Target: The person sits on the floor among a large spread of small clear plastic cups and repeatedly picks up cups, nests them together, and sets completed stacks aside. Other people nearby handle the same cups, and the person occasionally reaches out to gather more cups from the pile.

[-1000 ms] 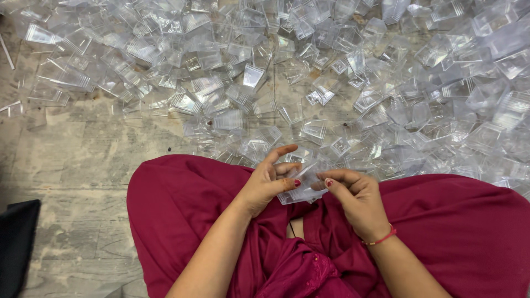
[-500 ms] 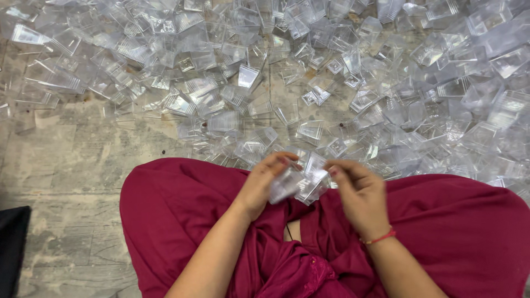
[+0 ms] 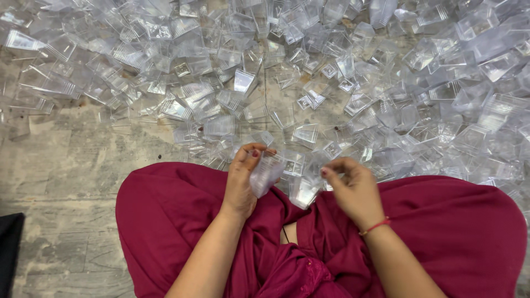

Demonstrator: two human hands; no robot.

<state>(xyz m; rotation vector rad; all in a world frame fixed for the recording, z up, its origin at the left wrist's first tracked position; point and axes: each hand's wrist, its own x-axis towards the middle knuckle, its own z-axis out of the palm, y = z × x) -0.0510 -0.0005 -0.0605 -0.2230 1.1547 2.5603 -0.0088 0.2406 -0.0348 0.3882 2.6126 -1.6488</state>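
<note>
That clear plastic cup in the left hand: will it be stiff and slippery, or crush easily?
The clear plastic cup looks thin-walled, so it probably flexes and could crack if squeezed hard. The left hand holds it with fingertips alone, so it is likely very light. Its glossy surface may be slippery, like the pile of cups on the floor.

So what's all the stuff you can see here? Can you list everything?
cups: too many to count, clear plastic, heaped across the floor ahead of the person
held cup: one or a nested few, clear, in the left hand
floor: one, grey-brown stone, bare at the left
black thing: one, black, at the lower left edge, too cut off to tell what it is
garment: one, dark red, over the person's lap and knees
thread: one, red, on the right wrist
left hand: holding the cup
right hand: fingers curled, nothing clearly in it
</note>
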